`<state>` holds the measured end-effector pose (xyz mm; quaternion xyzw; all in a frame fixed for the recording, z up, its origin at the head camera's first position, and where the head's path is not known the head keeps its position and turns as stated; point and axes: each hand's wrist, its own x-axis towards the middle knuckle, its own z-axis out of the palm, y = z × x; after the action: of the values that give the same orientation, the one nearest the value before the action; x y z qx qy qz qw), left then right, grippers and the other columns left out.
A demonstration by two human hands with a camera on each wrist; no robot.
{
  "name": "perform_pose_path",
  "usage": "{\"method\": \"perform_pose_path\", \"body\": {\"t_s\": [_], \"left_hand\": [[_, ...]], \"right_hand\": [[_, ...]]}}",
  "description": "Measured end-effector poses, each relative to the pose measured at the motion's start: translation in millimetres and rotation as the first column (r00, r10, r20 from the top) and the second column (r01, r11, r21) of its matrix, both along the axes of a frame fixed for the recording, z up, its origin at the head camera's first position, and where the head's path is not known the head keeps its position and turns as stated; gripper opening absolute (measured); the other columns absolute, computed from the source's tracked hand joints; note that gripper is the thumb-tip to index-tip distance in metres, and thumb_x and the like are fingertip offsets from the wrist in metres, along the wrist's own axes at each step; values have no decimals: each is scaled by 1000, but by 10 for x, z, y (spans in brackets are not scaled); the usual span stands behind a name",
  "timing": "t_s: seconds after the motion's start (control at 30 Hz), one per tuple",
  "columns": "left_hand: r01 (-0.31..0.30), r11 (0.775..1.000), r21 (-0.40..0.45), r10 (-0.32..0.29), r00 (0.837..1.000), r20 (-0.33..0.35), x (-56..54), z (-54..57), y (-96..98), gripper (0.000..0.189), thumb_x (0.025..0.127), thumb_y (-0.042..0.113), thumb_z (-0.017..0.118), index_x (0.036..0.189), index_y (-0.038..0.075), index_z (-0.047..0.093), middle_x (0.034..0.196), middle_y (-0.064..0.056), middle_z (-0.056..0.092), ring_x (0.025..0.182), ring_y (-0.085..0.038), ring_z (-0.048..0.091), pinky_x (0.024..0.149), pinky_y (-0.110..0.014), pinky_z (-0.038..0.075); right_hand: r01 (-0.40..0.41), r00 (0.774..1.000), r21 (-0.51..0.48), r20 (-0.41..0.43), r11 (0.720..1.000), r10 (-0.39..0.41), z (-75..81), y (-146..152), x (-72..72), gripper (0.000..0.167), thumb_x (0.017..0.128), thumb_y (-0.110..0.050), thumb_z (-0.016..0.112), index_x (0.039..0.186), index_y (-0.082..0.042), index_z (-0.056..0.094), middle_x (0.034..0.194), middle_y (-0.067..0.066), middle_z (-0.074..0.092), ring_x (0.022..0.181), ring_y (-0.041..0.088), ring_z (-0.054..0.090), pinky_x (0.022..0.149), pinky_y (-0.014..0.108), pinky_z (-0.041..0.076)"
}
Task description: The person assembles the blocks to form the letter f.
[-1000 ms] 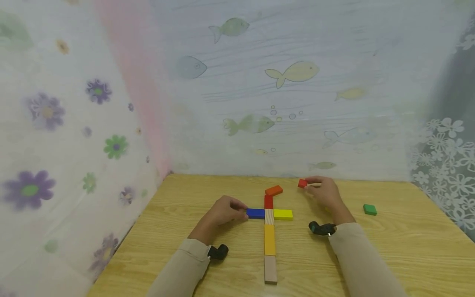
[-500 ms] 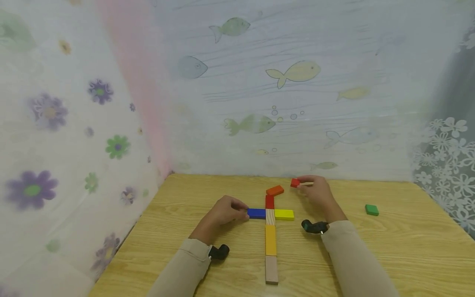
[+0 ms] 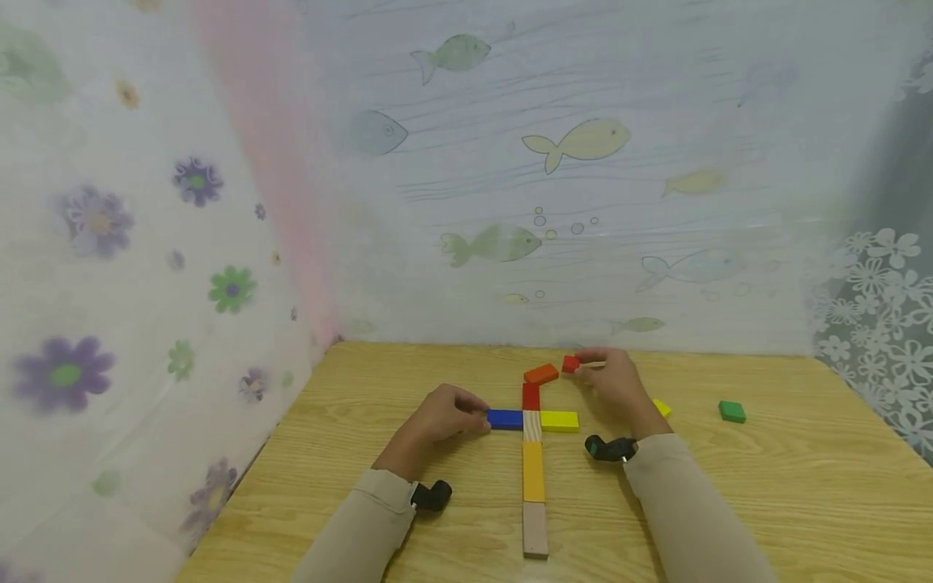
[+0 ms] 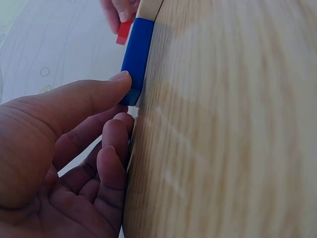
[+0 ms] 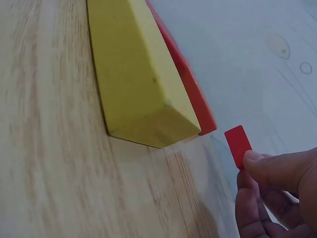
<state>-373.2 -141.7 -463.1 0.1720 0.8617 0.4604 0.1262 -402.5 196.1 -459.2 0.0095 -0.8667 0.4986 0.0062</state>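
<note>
My right hand [image 3: 614, 380] pinches a small red block [image 3: 571, 364] between thumb and fingers, just right of a slanted orange block [image 3: 542, 374]. The left hand [image 3: 443, 414] holds the outer end of a blue block [image 3: 504, 419], its thumb lying on that end in the left wrist view. Blue block, striped wood block [image 3: 532, 425] and yellow block [image 3: 560, 421] form a crosswise row. Above the striped block lies a dark red block [image 3: 531, 397], touching the orange one. Below it run an orange-yellow block [image 3: 534, 471] and a pale brown block [image 3: 535, 530].
A green block [image 3: 732, 411] lies apart on the right of the wood-grain table [image 3: 816, 486]. Another yellow block [image 3: 661, 407] is partly hidden behind the right wrist. A fish-patterned curtain [image 3: 466, 186] stands along the table's back edge.
My right hand has moved left with the small red block, bringing it near the orange block. A yellow block beside the right wrist has come into view. The left hand stays put.
</note>
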Motion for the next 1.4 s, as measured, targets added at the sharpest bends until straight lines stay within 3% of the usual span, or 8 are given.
{"method": "perform_pose_path", "body": {"t_s": [0.17, 0.53, 0.83, 1.07, 1.3, 1.4], "left_hand": [[-3, 1000, -5, 3, 1000, 9, 13, -13, 6, 23, 88, 23, 84, 111, 17, 81, 104, 0, 75, 88, -17, 64, 76, -32, 56], [7, 1000, 0, -7, 1000, 6, -5, -62, 41, 24, 88, 22, 84, 110, 17, 82, 102, 0, 75, 84, -16, 64, 73, -31, 56], [-5, 1000, -6, 5, 1000, 16, 26, -31, 62, 23, 88, 23, 84, 110, 17, 82, 103, 0, 74, 86, -17, 64, 74, -32, 56], [-5, 1000, -13, 5, 1000, 14, 45, -22, 62, 24, 88, 24, 84, 111, 17, 82, 105, 0, 75, 88, -16, 64, 76, -31, 57], [-23, 1000, -11, 23, 999, 32, 42, 21, 10, 24, 89, 25, 83, 112, 18, 81, 106, -1, 74, 91, -19, 63, 78, -33, 55], [-17, 1000, -10, 17, 999, 30, 24, 37, 7, 23, 90, 26, 83, 112, 19, 81, 106, 0, 74, 90, -19, 63, 78, -33, 55]], "right_hand": [[4, 1000, 11, 18, 1000, -4, -43, -4, -1, 39, 103, -20, 65, 141, -10, 63, 149, 16, 54, 135, 33, 46, 113, 52, 43], [8, 1000, 63, -11, 998, -7, -124, 21, 2, 35, 101, -13, 67, 136, -8, 66, 143, 17, 59, 124, 35, 58, 109, 52, 47], [4, 1000, 85, -28, 996, -2, -135, 30, 4, 35, 101, -14, 67, 136, -6, 66, 140, 18, 62, 124, 35, 58, 108, 53, 47], [-17, 1000, 16, 7, 1000, 17, -142, -1, 23, 36, 103, -11, 62, 138, -5, 63, 147, 17, 57, 132, 36, 53, 111, 53, 46], [-12, 999, 72, -46, 997, 15, -141, -44, -20, 34, 102, -14, 66, 134, -5, 67, 136, 18, 64, 121, 34, 60, 105, 51, 50], [-21, 999, 16, -36, 1000, 22, -134, -49, -29, 34, 102, -11, 63, 135, -5, 66, 140, 16, 62, 121, 32, 60, 104, 48, 51]]}}
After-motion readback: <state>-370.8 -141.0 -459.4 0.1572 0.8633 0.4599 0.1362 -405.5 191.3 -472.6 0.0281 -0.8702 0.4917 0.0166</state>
